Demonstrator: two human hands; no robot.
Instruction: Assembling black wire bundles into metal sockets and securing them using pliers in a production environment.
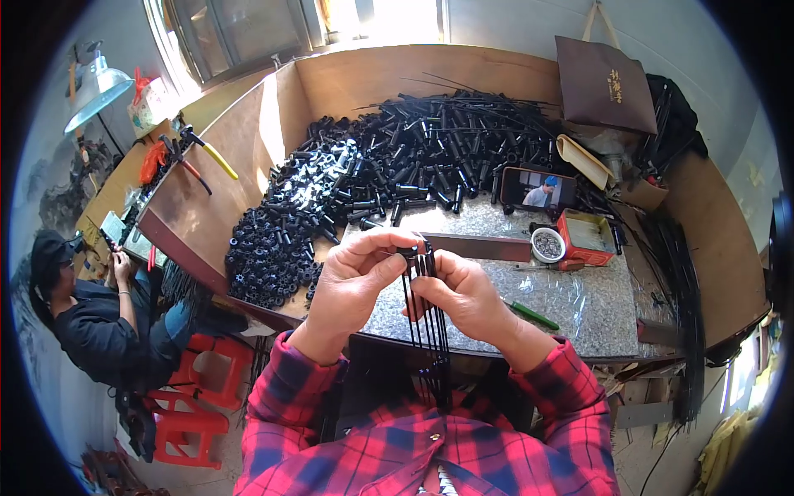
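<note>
Both my hands meet in front of my chest, at the near edge of the speckled worktop [496, 310]. Between them hangs a bundle of thin black rods [428, 326] that look like umbrella ribs, their lower ends dangling towards my lap. My left hand [351, 281] pinches the top of the bundle with thumb and forefinger at a small dark part. My right hand [463, 298] is closed round the rods just below the top, its thumb pressing on them. The exact joint between the fingers is partly hidden.
Black tubular parts [422, 149] pile up behind, with ring-shaped pieces [265, 256] at left. Nearby are a phone [538, 188], a white cup [547, 245], a red box [585, 238] and a green-handled tool [533, 315]. Rods [682, 289] hang at right; a co-worker [99, 314] sits left.
</note>
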